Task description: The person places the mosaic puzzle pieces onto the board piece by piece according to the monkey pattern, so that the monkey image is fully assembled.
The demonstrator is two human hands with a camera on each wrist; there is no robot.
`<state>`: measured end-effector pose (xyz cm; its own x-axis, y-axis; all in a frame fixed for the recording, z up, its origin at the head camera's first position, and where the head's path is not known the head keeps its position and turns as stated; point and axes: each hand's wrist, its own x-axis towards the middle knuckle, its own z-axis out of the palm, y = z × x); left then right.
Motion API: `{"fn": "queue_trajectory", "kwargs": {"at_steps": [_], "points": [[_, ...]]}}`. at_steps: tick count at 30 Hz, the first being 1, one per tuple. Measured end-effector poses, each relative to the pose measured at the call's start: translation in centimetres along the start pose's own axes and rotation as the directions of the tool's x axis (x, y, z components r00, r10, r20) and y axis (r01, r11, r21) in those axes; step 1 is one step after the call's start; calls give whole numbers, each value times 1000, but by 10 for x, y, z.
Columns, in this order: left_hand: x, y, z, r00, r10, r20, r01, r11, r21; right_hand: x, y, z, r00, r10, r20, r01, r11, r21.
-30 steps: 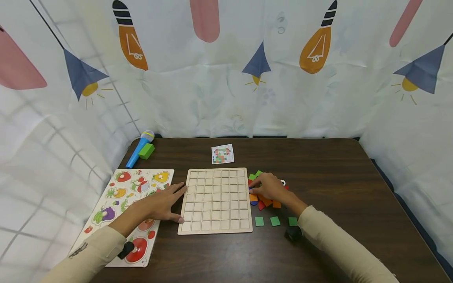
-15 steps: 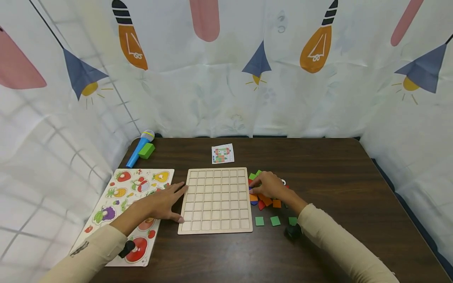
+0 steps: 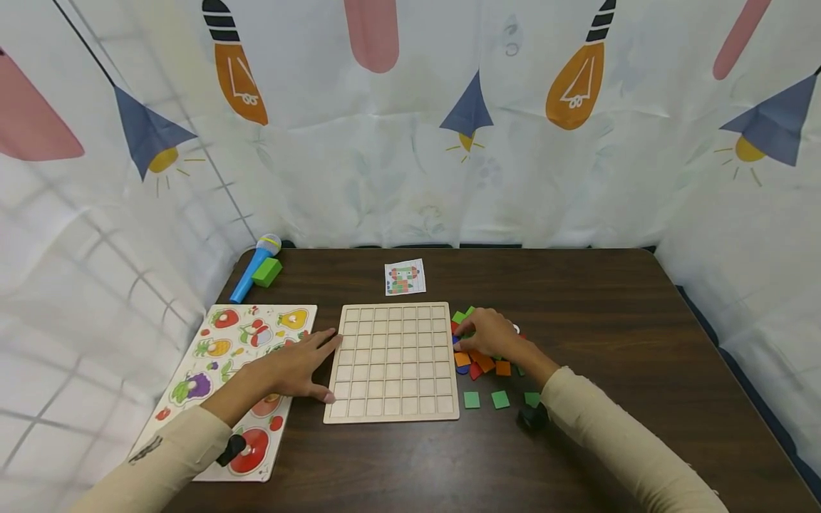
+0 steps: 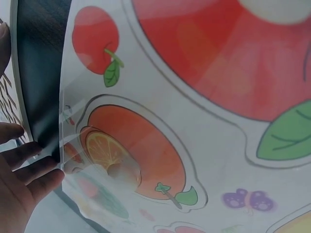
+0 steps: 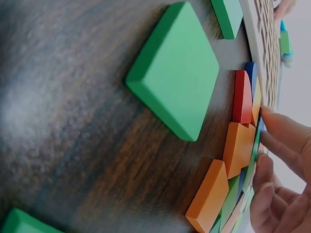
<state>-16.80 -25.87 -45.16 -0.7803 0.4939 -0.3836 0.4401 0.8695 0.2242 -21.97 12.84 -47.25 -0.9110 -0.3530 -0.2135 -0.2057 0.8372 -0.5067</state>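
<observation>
A light wooden grid board [image 3: 393, 363] lies mid-table. My left hand [image 3: 296, 367] is spread, its fingertips and thumb on the board's left edge; in the left wrist view the left hand's fingers [image 4: 31, 177] look straight. Right of the board is a pile of coloured pieces, among them an orange piece [image 3: 503, 368] and a red piece [image 5: 242, 97]. My right hand [image 3: 490, 335] reaches down into this pile with bent fingers. A blue piece [image 5: 263, 125] shows between thumb and index finger; whether they pinch it is unclear. The right hand hides part of the pile.
Green squares [image 3: 500, 400] lie in a row in front of the pile. A fruit puzzle board [image 3: 218, 356] lies under my left forearm. A patterned card [image 3: 405, 277] is behind the grid board. A toy microphone [image 3: 254, 269] and a green block [image 3: 266, 272] are back left.
Both hands keep almost the same places. The right hand stays in the pile, with only slight finger movement. The head view has shifted slightly.
</observation>
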Motion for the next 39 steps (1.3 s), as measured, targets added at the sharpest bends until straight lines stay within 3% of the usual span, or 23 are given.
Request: {"fn": "queue_trajectory", "kwargs": {"at_steps": [15,30,39], "points": [[1,2,-2,1000,-2,12,2,1000,9,0,1,3,999,-49,-11,48,999,-15],[1,5,-1,1000,-13,14,13,1000,2,2,4,6,997,-82,1,82,996,35],[-1,7,-4,1000,-9,15,9,1000,6,0,6,7,990,-139,-23,140,989,46]]}}
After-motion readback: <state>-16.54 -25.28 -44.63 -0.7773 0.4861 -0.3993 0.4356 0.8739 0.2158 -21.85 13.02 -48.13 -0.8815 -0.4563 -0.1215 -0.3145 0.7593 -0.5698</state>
